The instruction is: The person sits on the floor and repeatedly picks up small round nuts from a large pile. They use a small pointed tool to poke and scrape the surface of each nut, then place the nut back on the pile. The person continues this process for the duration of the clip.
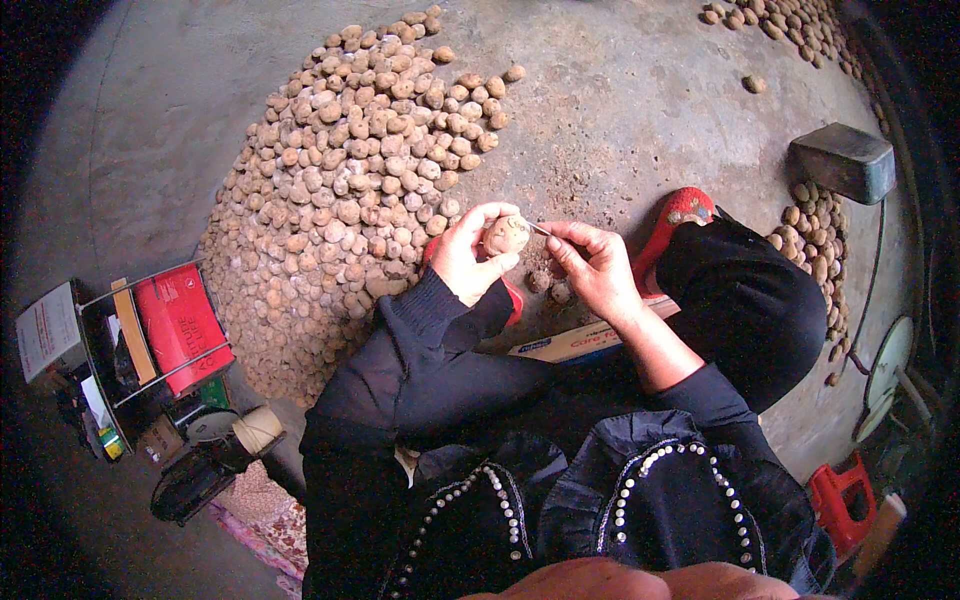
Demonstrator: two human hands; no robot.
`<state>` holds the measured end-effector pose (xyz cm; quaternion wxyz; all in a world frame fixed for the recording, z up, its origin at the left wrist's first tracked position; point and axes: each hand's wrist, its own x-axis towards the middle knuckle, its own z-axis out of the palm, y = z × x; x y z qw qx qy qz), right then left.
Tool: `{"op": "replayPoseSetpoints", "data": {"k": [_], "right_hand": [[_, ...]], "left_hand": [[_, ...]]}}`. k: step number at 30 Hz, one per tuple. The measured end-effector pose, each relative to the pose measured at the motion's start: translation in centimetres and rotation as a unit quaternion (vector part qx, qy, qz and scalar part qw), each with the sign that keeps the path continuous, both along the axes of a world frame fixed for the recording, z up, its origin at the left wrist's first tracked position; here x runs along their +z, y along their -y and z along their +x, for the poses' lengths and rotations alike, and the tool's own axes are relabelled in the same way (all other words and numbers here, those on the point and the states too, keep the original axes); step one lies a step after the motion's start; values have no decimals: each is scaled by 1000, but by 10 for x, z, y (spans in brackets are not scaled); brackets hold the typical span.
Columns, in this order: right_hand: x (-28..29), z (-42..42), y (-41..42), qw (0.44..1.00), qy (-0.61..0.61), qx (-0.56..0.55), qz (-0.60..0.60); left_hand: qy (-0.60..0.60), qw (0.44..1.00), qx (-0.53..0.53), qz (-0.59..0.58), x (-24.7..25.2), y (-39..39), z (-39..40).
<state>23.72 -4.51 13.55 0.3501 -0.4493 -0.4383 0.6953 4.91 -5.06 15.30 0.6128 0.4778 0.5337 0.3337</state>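
Note:
My left hand [472, 259] holds a pale, round potato [506, 235] between thumb and fingers, with dark marks near its top right. In my right hand [596, 266] is a small, thin metal tool [537, 228], pinched between thumb and forefinger, its end at the potato's right side; its exact kind cannot be told. A large heap of potatoes [337, 180] spreads over the floor beyond and to the left of my left hand. A few darker potatoes [538, 281] lie on the floor below and between my hands.
Red shoes [656, 240] flank the hands. Printed cardboard [562, 341] lies under my legs. To the right are a dark container [844, 161], more potatoes [810, 232] and a red plastic stool [844, 502]. A metal rack with a red box [184, 326] stands left. Soil crumbs dot the concrete floor [600, 97].

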Motion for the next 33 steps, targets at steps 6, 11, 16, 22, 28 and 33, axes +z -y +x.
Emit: {"op": "replayPoseSetpoints", "data": {"k": [6,11,16,22,28,33], "right_hand": [[2,-1,0,996,65,-15,61],[6,2,-5,973,125,-38,193],[1,1,-5,965,120,-49,226],[9,0,-4,981,76,-44,171],[10,0,-2,989,18,-49,141],[4,-1,-1,990,-38,-40,134]], "left_hand": [[0,1000,-2,-5,3,-1,1],[2,1000,-1,-1,3,0,1],[4,1000,-3,9,2,0,1],[14,1000,-6,11,3,1,1],[39,999,-11,11,3,1,6],[49,999,-4,-6,9,3,10]]}}
